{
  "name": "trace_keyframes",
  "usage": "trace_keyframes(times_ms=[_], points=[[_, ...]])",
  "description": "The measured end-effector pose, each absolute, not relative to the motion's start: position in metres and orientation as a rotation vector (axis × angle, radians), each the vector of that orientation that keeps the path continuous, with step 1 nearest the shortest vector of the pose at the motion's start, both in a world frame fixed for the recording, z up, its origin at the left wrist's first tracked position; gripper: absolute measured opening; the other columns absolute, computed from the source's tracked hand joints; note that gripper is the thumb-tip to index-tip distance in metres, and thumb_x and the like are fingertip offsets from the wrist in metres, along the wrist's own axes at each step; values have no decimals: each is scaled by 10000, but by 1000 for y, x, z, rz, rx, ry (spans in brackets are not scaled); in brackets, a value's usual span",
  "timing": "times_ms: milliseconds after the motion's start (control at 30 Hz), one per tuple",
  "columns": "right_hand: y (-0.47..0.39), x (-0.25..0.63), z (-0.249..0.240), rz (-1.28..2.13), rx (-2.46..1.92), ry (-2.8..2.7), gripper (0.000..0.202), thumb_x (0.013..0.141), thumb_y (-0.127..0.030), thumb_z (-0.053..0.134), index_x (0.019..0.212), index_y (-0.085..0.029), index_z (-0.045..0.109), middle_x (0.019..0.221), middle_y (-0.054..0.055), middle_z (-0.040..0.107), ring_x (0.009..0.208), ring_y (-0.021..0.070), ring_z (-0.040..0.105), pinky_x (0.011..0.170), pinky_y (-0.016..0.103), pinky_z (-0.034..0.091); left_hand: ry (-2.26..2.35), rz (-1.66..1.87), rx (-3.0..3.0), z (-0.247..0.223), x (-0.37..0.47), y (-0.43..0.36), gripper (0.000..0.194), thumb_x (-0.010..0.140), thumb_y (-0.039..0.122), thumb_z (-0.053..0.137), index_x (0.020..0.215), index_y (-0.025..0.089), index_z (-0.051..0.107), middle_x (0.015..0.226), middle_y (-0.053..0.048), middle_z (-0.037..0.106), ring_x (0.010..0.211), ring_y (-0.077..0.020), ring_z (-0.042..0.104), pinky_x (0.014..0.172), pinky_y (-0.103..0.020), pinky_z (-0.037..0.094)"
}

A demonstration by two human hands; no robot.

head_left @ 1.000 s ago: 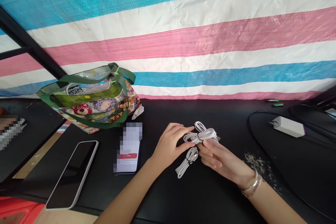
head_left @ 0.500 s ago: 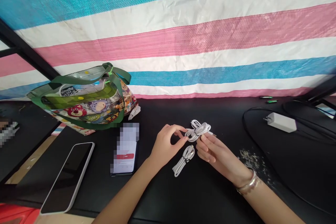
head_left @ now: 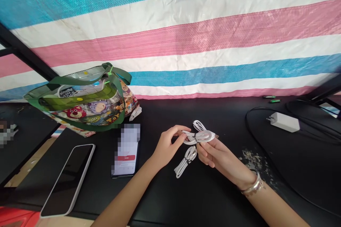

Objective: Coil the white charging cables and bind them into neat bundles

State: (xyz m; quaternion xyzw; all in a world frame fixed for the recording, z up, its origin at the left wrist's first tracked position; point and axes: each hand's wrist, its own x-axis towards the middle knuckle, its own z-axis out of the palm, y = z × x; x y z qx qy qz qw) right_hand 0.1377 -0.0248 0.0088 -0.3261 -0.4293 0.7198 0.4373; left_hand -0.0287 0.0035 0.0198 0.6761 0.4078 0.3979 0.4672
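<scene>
A coiled white charging cable [head_left: 204,136], bound in its middle with a black tie, is held level just over the table. My left hand [head_left: 169,146] pinches its left end between thumb and fingers. From below, my right hand [head_left: 220,158] grips the right part of the coil, its fingers curled under. A white loop [head_left: 198,125] shows just behind the coil; whether it belongs to the same cable I cannot tell. A second white cable [head_left: 185,162], also tied in black, lies on the table between my hands.
On the black table [head_left: 165,198] are a lit phone [head_left: 128,152], a larger dark-screened phone [head_left: 68,180] and a cartoon-printed bag [head_left: 93,108] to the left. Rightward lie a white power adapter [head_left: 284,122], black cords [head_left: 247,127], crumbs [head_left: 253,159] and small green items [head_left: 274,101].
My left hand has drawn the cable's left end slightly left, and the coil now lies straighter and more level. The view has shifted a little.
</scene>
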Motion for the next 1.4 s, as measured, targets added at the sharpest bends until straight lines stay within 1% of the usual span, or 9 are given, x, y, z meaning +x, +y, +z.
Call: trace_keyframes(times_ms=[233, 433, 633, 800, 933, 1133, 1267, 1400], points=[[-24, 139, 6, 1786, -790, -1060, 375, 789, -540, 641, 783, -213, 458, 555, -95, 401, 377, 36, 270, 407, 232, 217, 1065, 1012, 1627, 20, -30, 4, 202, 831, 189, 532, 1011, 185, 622, 868, -23, 701, 860, -165, 667, 866, -309, 497], [-24, 137, 7, 1755, -785, -1101, 366, 806, -484, 646, 706, -204, 433, 560, -90, 401, 388, 33, 292, 410, 226, 220, 1058, 1093, 1560, 18, -31, 6, 173, 815, 196, 553, 977, 181, 614, 889, -34, 691, 882, -156, 661, 826, -270, 511], [-24, 136, 10, 1716, -917, -1186, 402, 785, -562, 623, 747, -204, 444, 532, -101, 393, 386, 43, 295, 424, 232, 214, 1039, 1170, 1568, 17, -32, 8, 164, 802, 187, 557, 954, 174, 617, 905, -46, 696, 875, -155, 666, 791, -255, 522], [-25, 134, 16, 1703, -962, -1242, 348, 787, -502, 627, 744, -207, 446, 445, -126, 365, 374, 46, 257, 457, 238, 236, 1016, 1204, 1572, 19, -32, 7, 158, 799, 183, 555, 940, 171, 624, 922, -52, 701, 871, -153, 672, 767, -243, 530], [-25, 132, 19, 1748, -1030, -1248, 313, 767, -445, 653, 737, -203, 457, 488, -109, 411, 394, 43, 288, 415, 210, 257, 962, 1236, 1560, 20, -31, 6, 147, 802, 168, 551, 924, 166, 632, 918, -54, 704, 863, -149, 679, 755, -234, 534], [-26, 132, 21, 1815, -1031, -1271, 372, 743, -503, 676, 715, -198, 466, 508, -98, 424, 400, 40, 327, 359, 181, 273, 821, 1241, 1508, 20, -31, 4, 120, 808, 172, 568, 897, 165, 648, 890, -50, 698, 852, -155, 687, 765, -244, 539], [-27, 131, 16, 1830, -1043, -1330, 398, 766, -539, 645, 741, -194, 449, 530, -86, 487, 377, 27, 354, 369, 180, 278, 775, 1156, 1492, 23, -32, 2, 103, 825, 193, 571, 873, 163, 657, 886, -60, 713, 851, -168, 688, 777, -266, 538], [-27, 128, 11, 1807, -1047, -1355, 409, 783, -567, 611, 764, -197, 438, 547, -88, 486, 362, 20, 350, 371, 185, 278, 772, 1109, 1477, 25, -32, 1, 115, 829, 240, 590, 867, 160, 664, 913, -74, 719, 864, -184, 685, 787, -288, 536]])
